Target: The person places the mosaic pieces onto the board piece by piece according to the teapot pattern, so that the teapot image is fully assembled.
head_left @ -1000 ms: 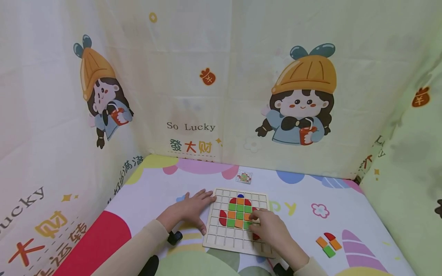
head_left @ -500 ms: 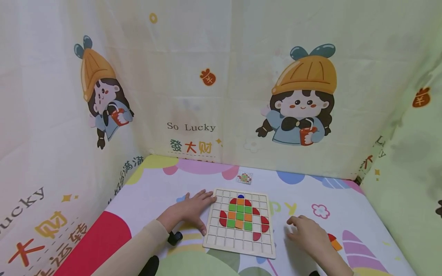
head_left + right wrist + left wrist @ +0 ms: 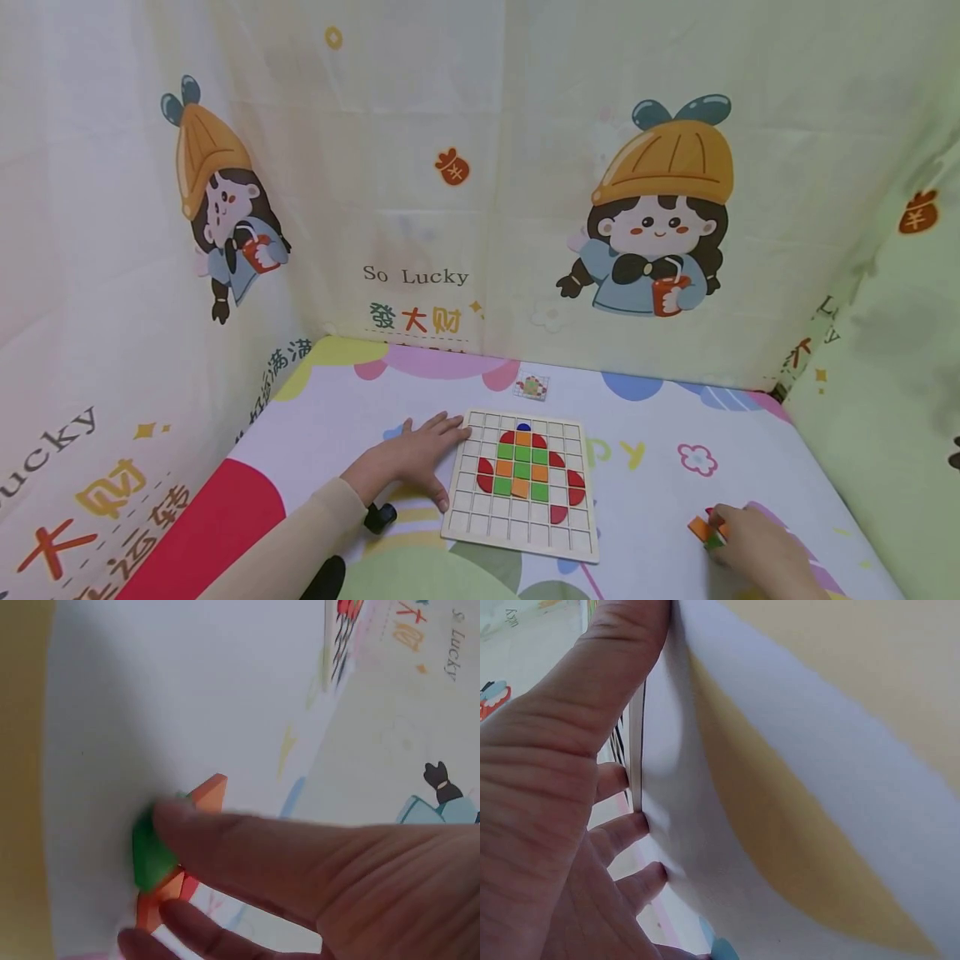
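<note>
My left hand (image 3: pixel 416 454), fingers spread, rests along the left edge of a wooden grid board (image 3: pixel 498 527). Red, green and orange tiles and one blue round piece (image 3: pixel 523 427) fill part of the grid. Right of the board, my right hand (image 3: pixel 757 546) is over a few loose tiles. Up close in the right wrist view, the thumb (image 3: pixel 225 836) touches a green tile (image 3: pixel 150 859). An orange tile (image 3: pixel 212 793) lies behind it, with another orange tile (image 3: pixel 154 909) and a red tile (image 3: pixel 190 886) by the fingers. The index fingertip is hidden behind the thumb.
A small picture card (image 3: pixel 531 386) with a coloured grid pattern lies beyond the board. The patterned tablecloth (image 3: pixel 637 417) meets a printed fabric backdrop (image 3: pixel 525 208) at the back, with more fabric on both sides.
My right hand has left the board and travelled right to the loose tiles. Red pieces on the board's right side are now uncovered. The left hand stays in place.
</note>
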`<control>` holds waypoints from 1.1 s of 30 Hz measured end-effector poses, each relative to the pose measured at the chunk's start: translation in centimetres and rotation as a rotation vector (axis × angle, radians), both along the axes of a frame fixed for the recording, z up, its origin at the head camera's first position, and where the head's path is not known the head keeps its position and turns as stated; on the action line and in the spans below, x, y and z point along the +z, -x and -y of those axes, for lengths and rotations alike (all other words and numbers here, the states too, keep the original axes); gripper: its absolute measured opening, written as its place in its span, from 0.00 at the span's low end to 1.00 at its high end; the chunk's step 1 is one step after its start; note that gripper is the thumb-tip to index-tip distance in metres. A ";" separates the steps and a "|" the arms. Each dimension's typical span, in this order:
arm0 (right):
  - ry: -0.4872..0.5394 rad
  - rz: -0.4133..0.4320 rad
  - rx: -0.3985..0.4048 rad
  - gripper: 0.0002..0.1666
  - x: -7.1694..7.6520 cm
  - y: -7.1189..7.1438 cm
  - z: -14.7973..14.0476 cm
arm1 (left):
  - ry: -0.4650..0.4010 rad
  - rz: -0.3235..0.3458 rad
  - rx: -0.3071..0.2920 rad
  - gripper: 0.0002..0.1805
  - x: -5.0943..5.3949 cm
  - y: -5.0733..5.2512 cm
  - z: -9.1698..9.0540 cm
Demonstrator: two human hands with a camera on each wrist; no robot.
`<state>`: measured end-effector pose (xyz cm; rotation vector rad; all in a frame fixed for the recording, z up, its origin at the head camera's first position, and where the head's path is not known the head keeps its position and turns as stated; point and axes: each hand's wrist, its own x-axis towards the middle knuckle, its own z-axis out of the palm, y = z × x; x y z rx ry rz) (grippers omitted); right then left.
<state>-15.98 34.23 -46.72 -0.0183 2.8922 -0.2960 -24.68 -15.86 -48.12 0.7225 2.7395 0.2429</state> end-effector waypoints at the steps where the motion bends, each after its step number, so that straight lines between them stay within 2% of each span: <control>1: 0.006 0.004 -0.005 0.13 -0.1 0.0 0.0 | 0.000 0.001 0.001 0.71 0.1 0.0 0.0; 4: 0.020 0.018 -0.019 0.11 -0.4 0.2 0.2 | 0.000 0.005 0.004 0.70 0.1 -0.1 -0.1; 10: 0.061 -0.032 0.001 0.11 -0.5 0.4 0.3 | -0.003 0.006 0.006 0.70 0.2 -0.1 -0.1; 15: 0.107 -0.069 -0.027 0.13 0.1 0.7 0.6 | 0.007 0.001 0.005 0.70 0.2 -0.1 -0.1; 21: 0.172 -0.145 -0.012 0.07 1.3 1.1 2.0 | 0.005 0.007 0.012 0.70 0.3 -0.3 -0.2; 24: 0.293 -0.153 -0.022 0.04 1.8 1.1 3.5 | 0.001 0.003 0.008 0.70 0.2 -0.3 -0.2; 29: 0.608 -0.079 -0.077 0.03 2.0 1.6 6.8 | 0.004 -0.002 0.010 0.70 0.1 -0.2 -0.1; 33: 0.660 -0.064 -0.034 0.04 1.6 2.1 9.7 | 0.001 -0.008 0.006 0.70 0.0 -0.1 -0.1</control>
